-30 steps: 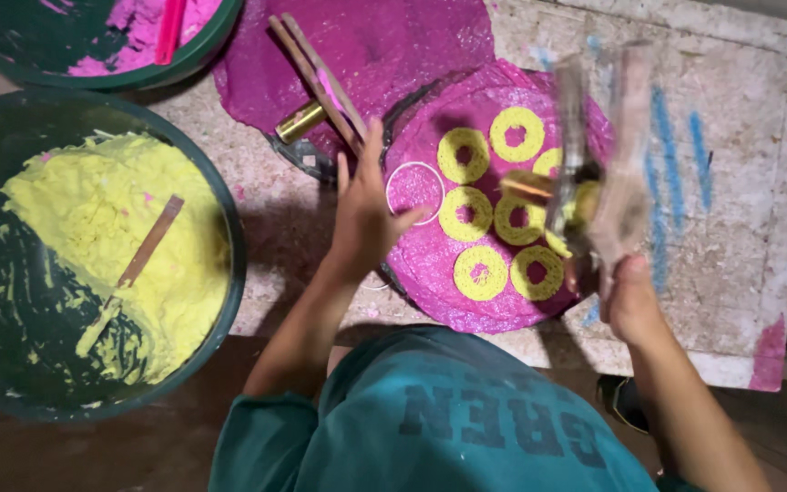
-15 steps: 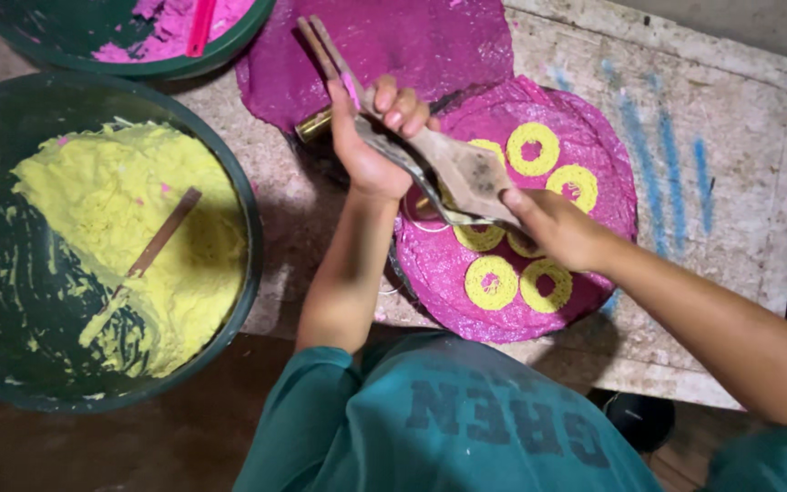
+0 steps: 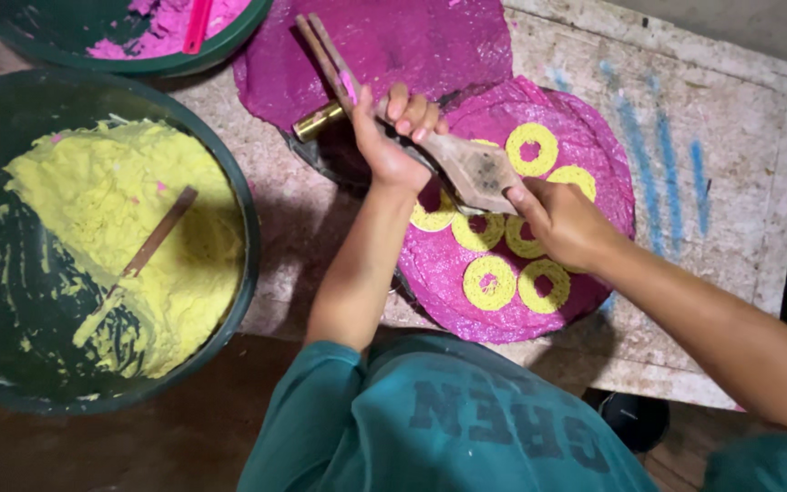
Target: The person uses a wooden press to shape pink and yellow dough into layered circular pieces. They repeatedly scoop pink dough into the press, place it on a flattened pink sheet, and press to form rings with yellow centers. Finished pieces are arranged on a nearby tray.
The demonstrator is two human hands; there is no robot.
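At frame centre, the left hand point(image 3: 392, 137) and right hand point(image 3: 559, 221) both grip a wooden press point(image 3: 466, 164) above the yellow rings point(image 3: 489, 281).

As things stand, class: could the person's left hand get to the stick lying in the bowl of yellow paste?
Probably not at once. The left hand is wrapped around the wooden press, so it is occupied. Otherwise the way to the stick in the yellow bowl looks open.
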